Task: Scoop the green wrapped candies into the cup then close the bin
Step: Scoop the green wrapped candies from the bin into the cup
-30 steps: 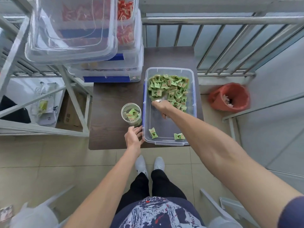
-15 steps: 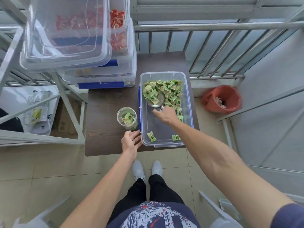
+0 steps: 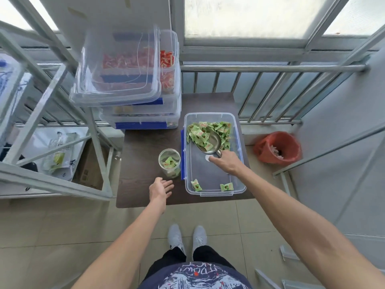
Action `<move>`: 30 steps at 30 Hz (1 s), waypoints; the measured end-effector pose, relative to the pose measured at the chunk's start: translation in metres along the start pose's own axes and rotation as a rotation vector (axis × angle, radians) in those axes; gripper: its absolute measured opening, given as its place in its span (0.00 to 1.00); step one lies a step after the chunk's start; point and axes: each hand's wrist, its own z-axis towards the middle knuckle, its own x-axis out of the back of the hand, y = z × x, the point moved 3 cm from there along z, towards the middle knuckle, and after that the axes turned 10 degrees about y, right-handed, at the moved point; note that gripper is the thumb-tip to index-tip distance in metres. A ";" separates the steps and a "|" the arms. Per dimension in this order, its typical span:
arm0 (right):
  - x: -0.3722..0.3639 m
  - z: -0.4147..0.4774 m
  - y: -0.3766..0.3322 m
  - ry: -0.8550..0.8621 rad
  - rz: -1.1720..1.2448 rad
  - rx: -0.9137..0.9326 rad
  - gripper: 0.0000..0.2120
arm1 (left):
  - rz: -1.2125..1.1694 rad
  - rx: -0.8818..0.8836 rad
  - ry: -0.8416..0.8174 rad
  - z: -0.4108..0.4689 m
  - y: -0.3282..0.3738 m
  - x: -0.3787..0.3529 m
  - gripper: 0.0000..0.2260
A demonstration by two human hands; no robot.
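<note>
A clear plastic bin [image 3: 239, 163] stands open on a dark table [image 3: 143, 155]. Green wrapped candies [image 3: 218, 128] are heaped at its far end, and two loose ones lie near its front wall. My right hand [image 3: 227, 163] grips the handle of a metal scoop [image 3: 210, 144], whose bowl holds a few candies and sits against the heap. A clear cup [image 3: 169, 162] with a few green candies in it stands left of the bin. My left hand [image 3: 160, 188] hovers open just in front of the cup, not touching it.
A stack of clear bins [image 3: 141, 109] with red candies stands at the table's back left, a clear lid [image 3: 116, 80] leaning on it. A metal rack [image 3: 52, 113] is on the left, a railing [image 3: 270, 90] behind, and an orange waste bin [image 3: 277, 147] on the right.
My right hand drew the scoop back from the heap with a few candies in its bowl. My left hand stayed in front of the cup, opening slightly. The camera tilted upward.
</note>
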 end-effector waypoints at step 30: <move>0.035 -0.038 -0.130 -0.452 -0.616 0.102 0.25 | -0.342 -0.138 -0.164 0.011 0.072 -0.001 0.23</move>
